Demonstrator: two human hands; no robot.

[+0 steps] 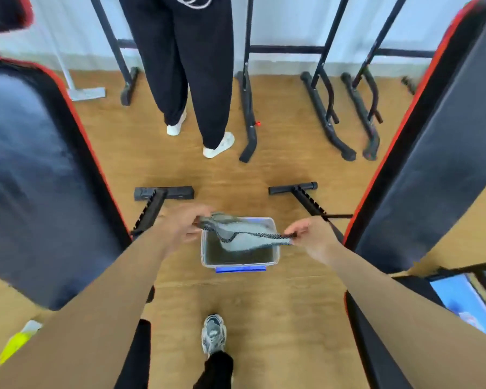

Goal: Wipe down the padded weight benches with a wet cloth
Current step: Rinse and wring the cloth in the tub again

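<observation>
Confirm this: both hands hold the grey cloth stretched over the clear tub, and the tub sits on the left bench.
Wrong on one point: the head view shows the clear tub on the wooden floor between the left bench and right bench. The left hand and right hand do hold the grey cloth stretched over it.

Grey cloth (244, 237) w/ dark speckled hem, pulled taut btwn my left hand (180, 223) & right hand (312, 237), sagging over water tub (239, 265). Left bench (34, 178) & right bench (432, 164): black pads, red piping, tilted.
</observation>
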